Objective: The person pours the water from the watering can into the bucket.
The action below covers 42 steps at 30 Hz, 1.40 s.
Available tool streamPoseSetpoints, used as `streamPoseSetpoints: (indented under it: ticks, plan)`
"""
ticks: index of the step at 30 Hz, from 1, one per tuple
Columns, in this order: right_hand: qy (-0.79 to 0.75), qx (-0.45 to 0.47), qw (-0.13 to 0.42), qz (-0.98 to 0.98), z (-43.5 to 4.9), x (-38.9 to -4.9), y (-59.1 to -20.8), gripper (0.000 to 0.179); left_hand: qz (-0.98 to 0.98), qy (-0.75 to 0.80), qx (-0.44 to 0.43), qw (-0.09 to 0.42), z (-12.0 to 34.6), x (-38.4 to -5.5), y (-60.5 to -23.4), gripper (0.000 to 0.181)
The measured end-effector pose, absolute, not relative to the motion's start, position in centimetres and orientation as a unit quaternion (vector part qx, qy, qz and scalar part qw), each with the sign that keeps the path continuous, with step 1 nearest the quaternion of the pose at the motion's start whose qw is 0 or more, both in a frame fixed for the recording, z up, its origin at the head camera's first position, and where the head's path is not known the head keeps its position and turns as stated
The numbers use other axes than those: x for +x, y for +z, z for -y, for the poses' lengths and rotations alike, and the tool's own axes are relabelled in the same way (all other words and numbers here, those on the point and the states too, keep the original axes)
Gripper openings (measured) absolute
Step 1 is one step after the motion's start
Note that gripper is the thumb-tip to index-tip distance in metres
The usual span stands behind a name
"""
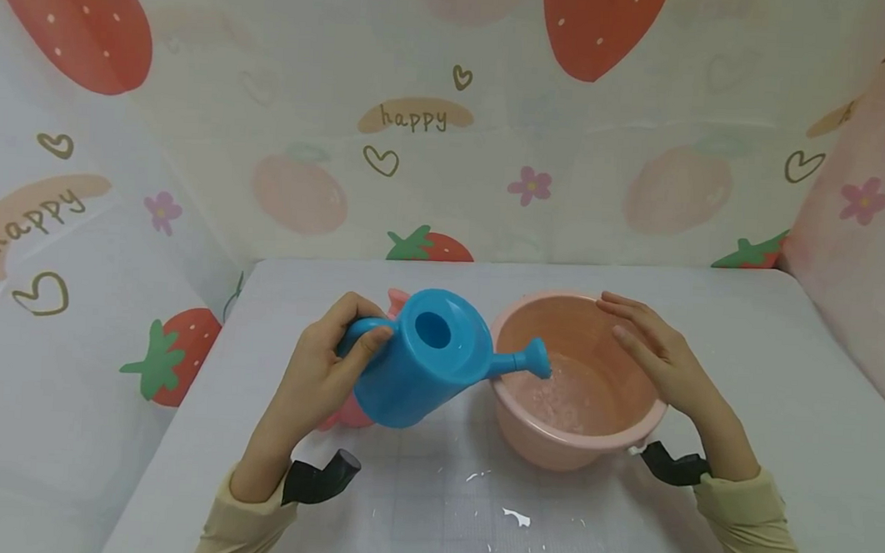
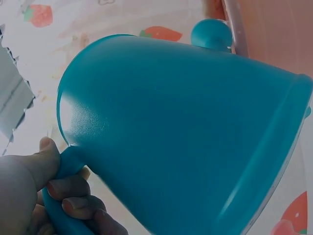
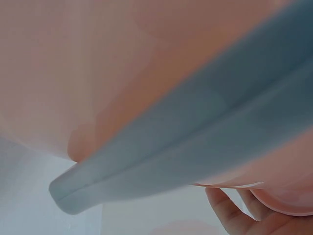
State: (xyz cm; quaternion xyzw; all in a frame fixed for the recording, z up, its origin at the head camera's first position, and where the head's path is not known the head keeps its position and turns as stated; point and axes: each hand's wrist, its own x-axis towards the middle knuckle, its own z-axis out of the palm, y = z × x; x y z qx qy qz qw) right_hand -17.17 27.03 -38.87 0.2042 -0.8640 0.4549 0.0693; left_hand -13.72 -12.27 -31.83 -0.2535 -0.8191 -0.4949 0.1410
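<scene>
My left hand [image 1: 321, 370] grips the handle of a blue watering can [image 1: 410, 383], thumb on top and fingers curled round it, as the left wrist view also shows. The can tips to the right, its sprinkler head [image 1: 537, 358] over a pink basin [image 1: 553, 451]. Rippled, bubbly water [image 1: 564, 400] shows inside the basin. At the basin's right side my right hand [image 1: 664, 355] rests with fingers extended along the rim. In the right wrist view, a blurred grey-blue bar [image 3: 171, 142] crosses in front of the basin's wall [image 3: 49, 73].
A pink object [image 1: 353, 414] stands behind the watering can, mostly hidden by it. Small wet patches [image 1: 516, 517] lie on the white tabletop [image 1: 415, 517] in front of the basin. Strawberry-printed cloth [image 1: 418, 175] rises behind the table and at both sides.
</scene>
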Motion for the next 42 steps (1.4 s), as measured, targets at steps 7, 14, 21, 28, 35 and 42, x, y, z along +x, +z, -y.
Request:
streamPoseSetpoints:
  ticks: [7,14,21,28,35,42]
  plan:
    - [0.455,0.205,0.071,0.864,-27.11,-17.21,-38.87,0.038,0.820,-0.492,-0.260,0.137,12.22,-13.95,-31.74,0.010]
    - [0.455,0.206,0.072,0.863,-27.16,-17.25,-38.94,0.039,0.821,-0.485,-0.270,0.135,12.24,-14.13,-31.59,0.009]
    - [0.458,0.205,0.072,0.862,-27.20,-17.27,-38.93,0.038,0.827,-0.476,-0.268,0.133,12.20,-14.21,-31.42,0.009]
    - [0.461,0.199,0.069,0.862,-27.20,-17.25,-38.90,0.039,0.826,-0.475,-0.271,0.140,12.06,-14.25,-31.38,0.010]
    - [0.460,0.199,0.068,0.862,-27.23,-17.34,-38.96,0.039,0.825,-0.471,-0.271,0.154,11.98,-14.09,-31.52,0.010]
    - [0.462,0.206,0.070,0.860,-26.98,-17.20,-38.71,0.039,0.824,-0.472,-0.272,0.155,11.98,-13.86,-31.58,0.012]
